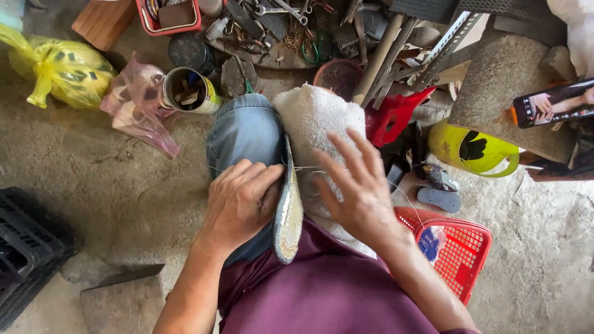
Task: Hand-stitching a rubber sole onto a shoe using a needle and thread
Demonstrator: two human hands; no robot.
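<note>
Gripping the shoe sole (pixel 288 213) edge-up on my lap, my left hand (pixel 240 201) curls round its near side, fingers clenched against it over my jeans knee (pixel 243 131). My right hand (pixel 357 185) hovers just beside the sole, released, fingers spread wide above the white towel (pixel 317 114) draped over my other knee; a thin thread (pixel 308 167) runs from the sole toward those fingers. The sole is narrow and long, grey-blue along the rim with a pale stitched edge, toe end pointing down toward my purple shirt (pixel 322 291).

To my right a red plastic basket (pixel 464 250) sits touching my forearm, so room there is tight. To my left the concrete floor (pixel 117 185) lies open up to a black crate (pixel 25 247) at the edge. Farther off stand a tin can (pixel 189 91) of bits, a pink bag (pixel 136 105), a yellow bag (pixel 62 71), and a yellow-green jug (pixel 473 148). Beyond them a heap of tools (pixel 291 25) crowds the far side.
</note>
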